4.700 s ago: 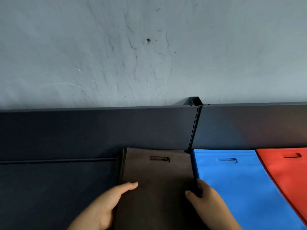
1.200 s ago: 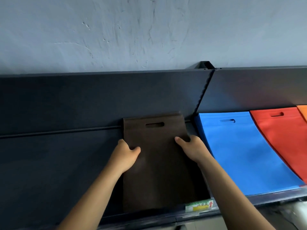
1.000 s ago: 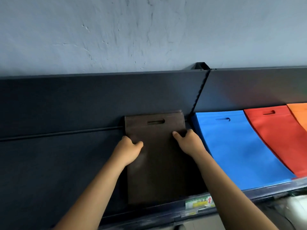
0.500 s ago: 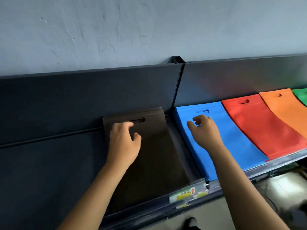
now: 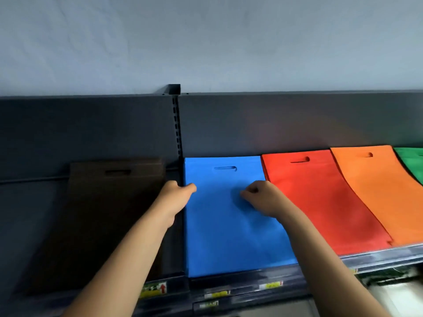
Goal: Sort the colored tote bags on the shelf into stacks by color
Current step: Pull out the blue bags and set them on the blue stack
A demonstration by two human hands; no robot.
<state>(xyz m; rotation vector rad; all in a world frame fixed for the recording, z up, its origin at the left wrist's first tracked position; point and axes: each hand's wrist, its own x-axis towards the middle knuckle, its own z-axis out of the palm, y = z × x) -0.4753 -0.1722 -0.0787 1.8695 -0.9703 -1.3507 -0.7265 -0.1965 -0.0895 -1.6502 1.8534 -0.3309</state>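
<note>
Gripping blue bag (image 5: 229,236) edge, left hand (image 5: 176,195); right hand (image 5: 265,197) pinching it, fingertips hidden.

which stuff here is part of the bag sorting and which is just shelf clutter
Part of the job:
- brown bags
- blue bags
- red bags
- orange bags
- green bags
- left hand at the blue stack's left edge
- right hand on the blue stack

Just there:
- price labels
- slotted upright
- wall

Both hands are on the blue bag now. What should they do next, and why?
Probably square up the flat blue fabric tote bag stack: the left hand grips its left edge and the right hand pinches its top, while the brown fabric tote bag beside it already lies flat.
</note>
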